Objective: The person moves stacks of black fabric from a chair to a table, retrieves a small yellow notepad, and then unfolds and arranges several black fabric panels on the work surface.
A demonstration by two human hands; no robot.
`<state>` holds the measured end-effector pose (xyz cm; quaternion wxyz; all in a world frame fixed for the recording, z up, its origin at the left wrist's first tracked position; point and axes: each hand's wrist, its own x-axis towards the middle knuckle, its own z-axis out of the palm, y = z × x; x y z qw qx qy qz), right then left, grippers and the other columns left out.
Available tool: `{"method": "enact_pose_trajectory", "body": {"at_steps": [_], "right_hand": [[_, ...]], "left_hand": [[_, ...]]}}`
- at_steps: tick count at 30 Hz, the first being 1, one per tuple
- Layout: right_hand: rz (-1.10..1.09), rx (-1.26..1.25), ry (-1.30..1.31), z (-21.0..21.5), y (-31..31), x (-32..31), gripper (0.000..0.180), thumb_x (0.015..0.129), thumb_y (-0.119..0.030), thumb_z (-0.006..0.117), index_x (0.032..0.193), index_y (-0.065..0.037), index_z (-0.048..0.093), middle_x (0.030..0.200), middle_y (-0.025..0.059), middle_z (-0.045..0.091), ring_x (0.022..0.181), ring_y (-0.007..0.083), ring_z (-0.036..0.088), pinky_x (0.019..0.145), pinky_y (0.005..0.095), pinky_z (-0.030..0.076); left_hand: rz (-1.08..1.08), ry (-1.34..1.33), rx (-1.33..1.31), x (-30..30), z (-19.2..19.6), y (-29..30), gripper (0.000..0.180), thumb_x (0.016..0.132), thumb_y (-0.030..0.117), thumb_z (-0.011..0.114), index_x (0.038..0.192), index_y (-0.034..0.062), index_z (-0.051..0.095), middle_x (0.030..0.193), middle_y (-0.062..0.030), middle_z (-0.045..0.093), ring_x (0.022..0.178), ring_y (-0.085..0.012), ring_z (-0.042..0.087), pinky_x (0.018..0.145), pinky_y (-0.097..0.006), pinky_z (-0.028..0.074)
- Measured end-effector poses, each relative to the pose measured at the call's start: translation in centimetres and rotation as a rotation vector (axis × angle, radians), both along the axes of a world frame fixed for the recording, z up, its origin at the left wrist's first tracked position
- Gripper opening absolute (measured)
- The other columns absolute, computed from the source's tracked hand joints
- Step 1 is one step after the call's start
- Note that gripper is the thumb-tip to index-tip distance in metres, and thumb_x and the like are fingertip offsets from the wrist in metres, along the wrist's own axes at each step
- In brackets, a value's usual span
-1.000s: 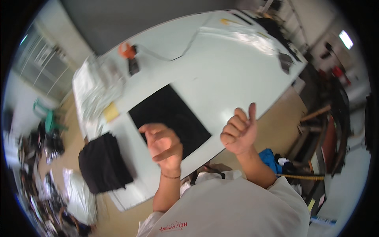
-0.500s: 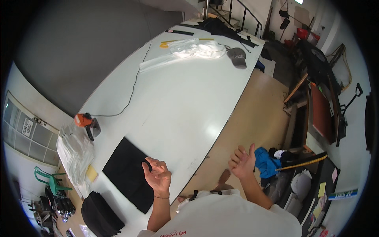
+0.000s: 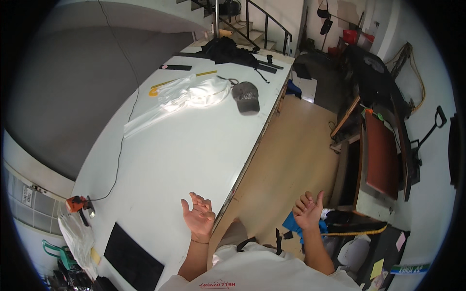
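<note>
My left hand point(image 3: 199, 216) is raised palm up by the near edge of the long white table point(image 3: 170, 160), empty, with its fingers loosely bent and apart. My right hand point(image 3: 308, 211) is lifted over the floor side, thumb up and fingers half curled, with nothing in it. Closest to the left hand on the tabletop lies a flat black fabric piece point(image 3: 133, 257). Behind the right hand, a blue cloth point(image 3: 291, 225) shows partly, and the hand covers some of it.
An orange-topped electric cutter point(image 3: 77, 206) trails a cord at the table's left edge, beside stacked white cloth point(image 3: 77, 237). Farther along lie white fabric point(image 3: 194, 94), a grey cap point(image 3: 246, 97) and a black fabric heap point(image 3: 230, 51). A brown-red board point(image 3: 381, 150) leans at right.
The view has swung toward the table's far end, so the table things sit lower and more to the left. Both hands stay raised and empty; the left no longer overlaps the black fabric.
</note>
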<state>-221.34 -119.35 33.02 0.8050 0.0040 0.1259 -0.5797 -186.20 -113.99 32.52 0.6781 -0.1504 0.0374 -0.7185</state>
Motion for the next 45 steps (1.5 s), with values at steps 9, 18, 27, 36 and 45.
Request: {"method": "enact_pose_trajectory", "body": {"at_steps": [9, 18, 27, 36, 45], "right_hand": [[0.263, -0.035, 0.543, 0.0, -28.6, -2.3, 0.040, 0.099, -0.049, 0.046, 0.080, -0.014, 0.050, 0.062, -0.0055, 0.034, 0.054, 0.0082, 0.034, 0.049, 0.0245, 0.029], [0.494, -0.384, 1.438, 0.8, -65.6, 5.8, 0.027, 0.096, -0.035, 0.055, 0.085, -0.010, 0.053, 0.070, -0.0012, 0.050, 0.057, 0.0075, 0.045, 0.048, 0.0242, 0.036], [0.362, -1.284, 2.115, -10.4, -102.8, 26.4, 0.035, 0.089, -0.034, 0.061, 0.107, -0.004, 0.057, 0.097, 0.0130, 0.066, 0.093, 0.0336, 0.065, 0.082, 0.0436, 0.051], [0.165, -1.363, 2.105, -14.2, -115.4, 36.1, 0.020, 0.089, -0.024, 0.063, 0.097, -0.006, 0.060, 0.092, 0.0156, 0.067, 0.093, 0.0375, 0.065, 0.079, 0.0453, 0.053], [-0.227, -1.444, 1.253, 6.2, -118.2, 28.8, 0.014, 0.091, -0.010, 0.057, 0.101, -0.002, 0.061, 0.107, 0.0097, 0.063, 0.087, 0.0183, 0.059, 0.072, 0.0305, 0.048]], "left_hand": [[0.178, 0.047, -0.149, 0.0, -3.8, -24.8, 0.069, 0.095, 0.066, 0.029, 0.126, 0.0129, 0.059, 0.117, -0.0051, 0.065, 0.109, -0.0168, 0.053, 0.071, -0.028, 0.052], [0.355, -0.063, -0.119, 3.1, 1.3, -48.7, 0.059, 0.096, 0.061, 0.037, 0.125, 0.0131, 0.059, 0.114, -0.0034, 0.066, 0.101, -0.0170, 0.053, 0.070, -0.026, 0.046], [0.781, -0.237, 0.049, 0.0, 0.8, -61.2, 0.061, 0.096, 0.062, 0.036, 0.126, 0.0132, 0.058, 0.113, -0.0065, 0.066, 0.098, -0.0201, 0.053, 0.076, -0.030, 0.044], [0.903, -0.247, 0.292, -10.6, 1.5, -74.8, 0.069, 0.095, 0.066, 0.030, 0.128, 0.0116, 0.058, 0.118, -0.0099, 0.064, 0.102, -0.0235, 0.050, 0.082, -0.034, 0.040], [0.940, -0.184, -0.034, -6.8, 7.5, -83.6, 0.063, 0.095, 0.063, 0.033, 0.127, 0.0146, 0.057, 0.112, -0.0069, 0.063, 0.097, -0.0212, 0.048, 0.052, -0.023, 0.047]]}}
